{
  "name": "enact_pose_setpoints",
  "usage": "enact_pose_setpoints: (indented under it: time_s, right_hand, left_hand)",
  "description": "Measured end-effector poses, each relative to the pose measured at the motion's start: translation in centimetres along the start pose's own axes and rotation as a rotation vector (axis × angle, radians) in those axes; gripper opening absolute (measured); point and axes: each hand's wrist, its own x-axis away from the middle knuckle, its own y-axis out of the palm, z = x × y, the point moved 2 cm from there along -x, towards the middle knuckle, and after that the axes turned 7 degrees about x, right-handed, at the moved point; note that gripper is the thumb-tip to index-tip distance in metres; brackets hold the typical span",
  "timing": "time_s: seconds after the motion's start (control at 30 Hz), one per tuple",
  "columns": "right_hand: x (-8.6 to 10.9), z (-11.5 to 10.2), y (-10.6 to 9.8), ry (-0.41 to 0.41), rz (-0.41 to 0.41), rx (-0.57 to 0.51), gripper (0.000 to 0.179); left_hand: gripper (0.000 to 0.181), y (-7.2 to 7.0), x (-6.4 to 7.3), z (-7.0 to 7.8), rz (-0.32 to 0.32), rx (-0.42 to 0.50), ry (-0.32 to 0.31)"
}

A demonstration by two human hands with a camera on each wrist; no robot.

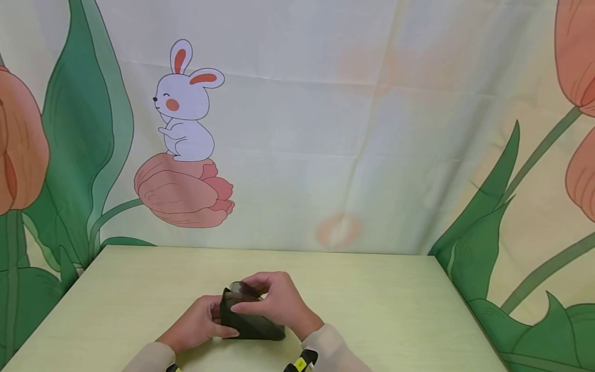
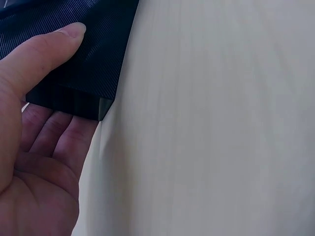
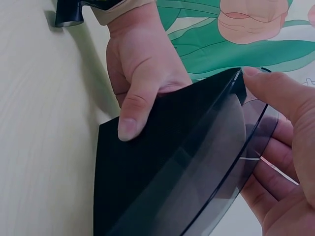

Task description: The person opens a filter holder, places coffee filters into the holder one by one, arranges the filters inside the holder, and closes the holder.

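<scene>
A black, wedge-shaped glasses case (image 1: 253, 326) stands on the table with its opening facing up. My left hand (image 1: 202, 320) grips its left end, thumb on the textured front face (image 2: 98, 59) and fingers curled at the back and underside. Dark, see-through sunglasses (image 3: 211, 162) show in the opening, one rounded lens (image 1: 238, 288) rising above the edge. My right hand (image 1: 281, 302) holds the sunglasses at the opening. Its thumb is at the near side and its fingers lie behind the lens, as the right wrist view shows. Most of the sunglasses' frame is hidden inside the case.
The pale table (image 1: 381, 310) extends around both hands. Behind it hangs a cloth backdrop (image 1: 297, 129) printed with a rabbit and tulips, meeting the table's back edge. A black and yellow strap (image 1: 301, 361) circles the right wrist.
</scene>
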Motion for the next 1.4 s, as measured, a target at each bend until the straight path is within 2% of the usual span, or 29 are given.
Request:
enact_pose_setpoints:
  time_s: [0.23, 0.4, 0.63, 0.87, 1.03, 1.4]
  right_hand:
    - [-0.1, -0.3, 0.6, 0.045, -0.002, 0.026, 0.043]
    - [-0.1, -0.2, 1.0, 0.036, -0.004, 0.043, 0.043]
    - [0.0, -0.2, 1.1, 0.065, -0.011, 0.065, 0.046]
    - [0.1, -0.3, 1.3, 0.049, -0.001, 0.12, 0.044]
    - [0.0, -0.3, 1.4, 0.043, -0.002, 0.123, 0.044]
    - [-0.1, -0.2, 1.3, 0.065, 0.003, 0.107, 0.042]
  left_hand:
    - [0.048, 0.0, 0.0, -0.1, -0.004, 0.0, 0.0]
    - [0.048, 0.0, 0.0, -0.2, -0.005, 0.005, 0.007]
    - [0.049, 0.0, -0.1, -0.1, -0.003, -0.012, 0.004]
    - [0.05, 0.0, 0.0, 0.0, 0.005, -0.009, 0.017]
    - [0.054, 0.1, 0.1, -0.1, 0.01, -0.008, 0.034]
    - [0.052, 0.1, -0.1, 0.0, 0.009, -0.012, 0.03]
